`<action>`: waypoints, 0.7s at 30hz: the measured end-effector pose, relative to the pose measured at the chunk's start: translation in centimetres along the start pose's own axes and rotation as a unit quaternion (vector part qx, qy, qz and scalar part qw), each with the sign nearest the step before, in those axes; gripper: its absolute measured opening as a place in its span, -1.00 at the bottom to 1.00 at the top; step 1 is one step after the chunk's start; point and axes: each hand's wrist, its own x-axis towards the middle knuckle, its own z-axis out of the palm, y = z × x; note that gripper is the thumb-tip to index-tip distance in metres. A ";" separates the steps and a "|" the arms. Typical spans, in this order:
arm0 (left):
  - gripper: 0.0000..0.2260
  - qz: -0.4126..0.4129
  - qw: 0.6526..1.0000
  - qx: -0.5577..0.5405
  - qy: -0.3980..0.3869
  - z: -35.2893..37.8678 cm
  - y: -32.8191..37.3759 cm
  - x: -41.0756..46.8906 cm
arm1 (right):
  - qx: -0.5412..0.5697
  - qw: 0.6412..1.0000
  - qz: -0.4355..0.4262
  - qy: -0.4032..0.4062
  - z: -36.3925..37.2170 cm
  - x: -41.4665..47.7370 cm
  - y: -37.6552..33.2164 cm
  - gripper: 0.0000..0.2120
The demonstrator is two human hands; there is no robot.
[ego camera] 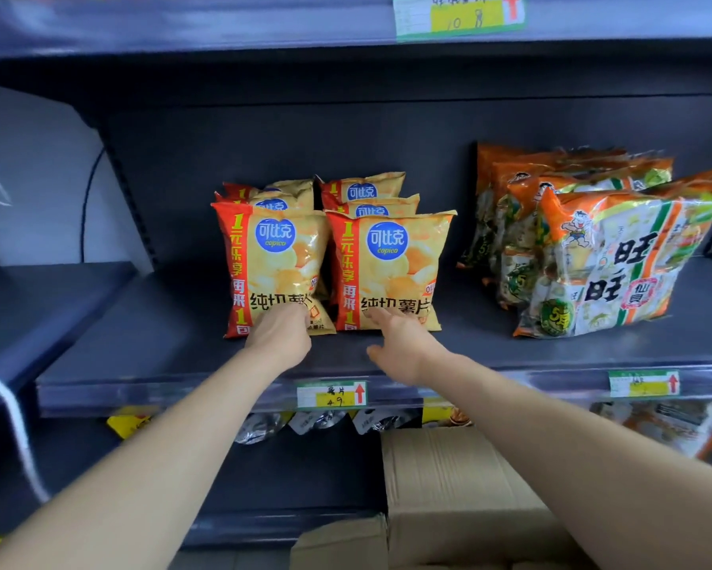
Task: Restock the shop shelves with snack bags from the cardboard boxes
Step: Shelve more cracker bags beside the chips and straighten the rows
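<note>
On the dark shelf (173,335), two rows of yellow-red chip bags (387,269) stand upright; left hand (278,339) and right hand (403,347) w/ fingers loose, apart, touching front bags.

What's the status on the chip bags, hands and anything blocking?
Left hand on left front chip bag; right hand open, fingertips at right front chip bag. Both rows upright on shelf. Rice cracker packs stand apart; nothing blocking.

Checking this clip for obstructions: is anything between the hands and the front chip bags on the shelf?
Nothing visible. The left hand touches the lower edge of the left front chip bag, the right hand that of the right front chip bag. The shelf before them is bare.
</note>
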 end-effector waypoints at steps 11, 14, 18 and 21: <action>-0.74 0.015 1.000 0.000 -0.006 -1.0 -1.7 -1.2 | -0.028 0.997 -0.013 0.069 -0.7 -0.1 -1.7 -0.61; -0.77 0.004 1.000 -0.002 0.020 -1.8 -1.5 -1.3 | -0.021 0.991 -0.008 0.132 -0.9 0.0 -1.9 -0.63; -0.79 0.001 0.998 -0.011 0.055 -2.7 -0.8 -1.6 | -0.020 0.985 -0.019 0.172 -1.3 0.0 -2.3 -0.64; -0.77 0.009 0.998 -0.026 0.057 -3.0 -0.1 -2.0 | -0.018 0.984 -0.030 0.172 -1.3 -0.4 -2.6 -0.65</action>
